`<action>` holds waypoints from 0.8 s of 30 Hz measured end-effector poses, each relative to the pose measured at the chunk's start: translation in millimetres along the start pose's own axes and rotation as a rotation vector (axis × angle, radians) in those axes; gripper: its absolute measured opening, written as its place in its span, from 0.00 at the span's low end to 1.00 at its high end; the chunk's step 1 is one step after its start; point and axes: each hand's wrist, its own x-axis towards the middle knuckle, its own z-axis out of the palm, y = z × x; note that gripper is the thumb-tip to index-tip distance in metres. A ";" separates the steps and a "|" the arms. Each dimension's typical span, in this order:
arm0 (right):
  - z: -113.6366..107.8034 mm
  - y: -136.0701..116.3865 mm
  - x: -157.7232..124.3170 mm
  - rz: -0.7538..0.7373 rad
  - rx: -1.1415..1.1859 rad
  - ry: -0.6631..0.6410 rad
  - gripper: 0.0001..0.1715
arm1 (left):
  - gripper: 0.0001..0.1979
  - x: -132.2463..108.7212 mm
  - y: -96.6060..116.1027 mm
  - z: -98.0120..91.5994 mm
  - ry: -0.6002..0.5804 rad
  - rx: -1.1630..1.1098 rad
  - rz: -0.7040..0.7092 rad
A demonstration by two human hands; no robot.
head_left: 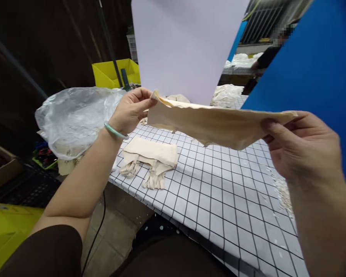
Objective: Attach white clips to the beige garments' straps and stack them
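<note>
- Left hand: thumb and fingers pinch the upper corner of the cream cloth at its left end; a pale green bangle encircles the wrist.
- Right hand: thumb and fingers grip the opposite end of the same cloth.
- Cream cloth: stretched between the two hands, raised above the checked counter, its upper edge slightly curled at the left.
- Cream pieces: lying on the counter by its near edge, toward the left end, with narrow strips trailing toward that edge.
- Clear plastic bag: at the counter's left end, beyond the left forearm.
- Pale scraps: scattered toward the counter's right edge, beside the right wrist.
- Lilac panel: upright toward the counter's far edge, behind the cloth.
- Blue panel: at the right, beyond the right hand.
- Yellow bin: behind the bag.
</note>
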 end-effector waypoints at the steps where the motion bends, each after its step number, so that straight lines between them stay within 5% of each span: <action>1: 15.4 1.0 -1.1 0.008 0.020 -0.019 0.10 | 0.06 -6.1 8.6 -15.4 0.032 0.019 -0.001; 6: 81.1 27.9 -24.4 0.199 0.117 -0.114 0.14 | 0.09 -41.3 8.2 -85.7 0.080 0.043 -0.093; 11: 135.7 89.2 -52.2 0.485 0.066 -0.217 0.25 | 0.15 -49.2 -64.8 -131.7 0.161 0.139 -0.417; 17: 168.1 166.0 -70.5 0.557 -0.243 -0.269 0.26 | 0.10 -35.5 -171.0 -129.5 0.214 0.430 -0.648; 24: 164.0 179.8 -68.5 0.490 -0.485 -0.278 0.19 | 0.07 -24.1 -212.2 -132.1 0.186 0.622 -0.597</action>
